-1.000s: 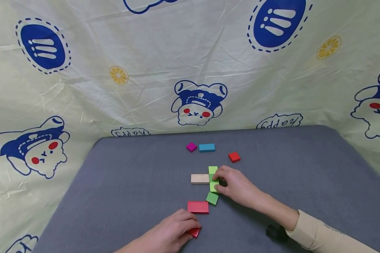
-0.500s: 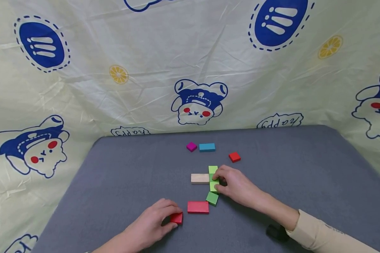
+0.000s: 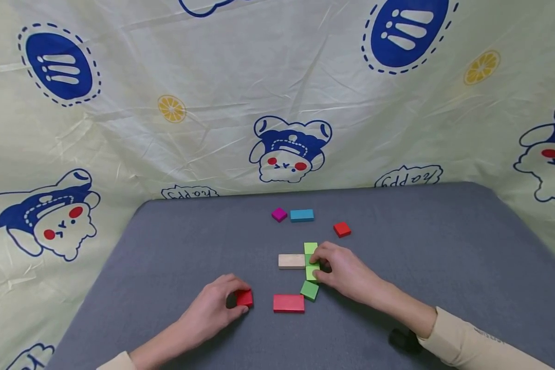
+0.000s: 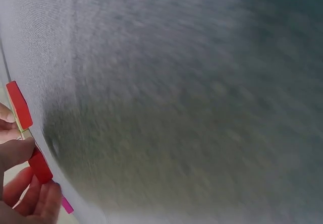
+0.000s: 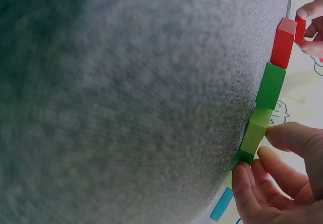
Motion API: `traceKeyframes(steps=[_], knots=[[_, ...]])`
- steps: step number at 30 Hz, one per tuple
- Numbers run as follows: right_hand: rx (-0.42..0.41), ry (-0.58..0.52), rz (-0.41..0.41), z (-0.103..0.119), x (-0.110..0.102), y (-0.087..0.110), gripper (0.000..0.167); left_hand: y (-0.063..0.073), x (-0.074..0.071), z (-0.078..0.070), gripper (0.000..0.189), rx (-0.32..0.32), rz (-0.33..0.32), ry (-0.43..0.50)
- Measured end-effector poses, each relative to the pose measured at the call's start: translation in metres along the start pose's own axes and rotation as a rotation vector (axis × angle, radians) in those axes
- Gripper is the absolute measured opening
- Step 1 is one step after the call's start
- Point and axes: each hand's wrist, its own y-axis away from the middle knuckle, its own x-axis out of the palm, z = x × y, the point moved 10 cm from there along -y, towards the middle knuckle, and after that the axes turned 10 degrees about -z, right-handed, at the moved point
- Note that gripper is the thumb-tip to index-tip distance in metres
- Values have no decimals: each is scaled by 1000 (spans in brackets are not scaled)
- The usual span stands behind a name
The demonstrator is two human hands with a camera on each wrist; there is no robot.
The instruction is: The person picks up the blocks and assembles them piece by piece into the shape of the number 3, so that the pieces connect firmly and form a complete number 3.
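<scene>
My left hand [image 3: 208,311] pinches a small red block [image 3: 245,298] between thumb and fingers, left of a longer red block [image 3: 289,303]. Farther up the table, my right hand [image 3: 349,270] has curled fingers and thumb on a short column of light and dark green blocks [image 3: 311,248]. In the right wrist view, the thumb meets a light green block [image 5: 256,130] and a finger touches a dark green block [image 5: 243,158]. A tilted green block [image 3: 309,291] lies just below the column. The left end of the column meets a pale wooden block [image 3: 291,261].
Toward the back of the grey table [image 3: 189,231] lie a magenta block [image 3: 279,215], a blue block [image 3: 302,216] and a red block [image 3: 342,229]. A dark object [image 3: 405,341] sits under the right forearm. Printed cloth [image 3: 222,67] hangs behind.
My left hand has carried the small red block leftward and up, away from below the longer red block. The right hand has stayed on the green blocks.
</scene>
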Motion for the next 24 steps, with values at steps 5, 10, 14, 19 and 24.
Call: traceKeyframes(steps=[5,10,14,19,24], knots=[[16,-4,8,-1,2,1,21,-5,12,1,29,-50,33,-3],[6,-1,-4,0,0,1,21,-10,19,1,30,-67,42,12],[-9,-1,-5,1,0,1,20,-12,21,1,31,-60,32,20],[-13,1,-5,2,0,1,20,-14,25,0,30,-62,40,42],[-22,-9,-8,2,-1,2,20,-16,31,0,31,-83,70,44]])
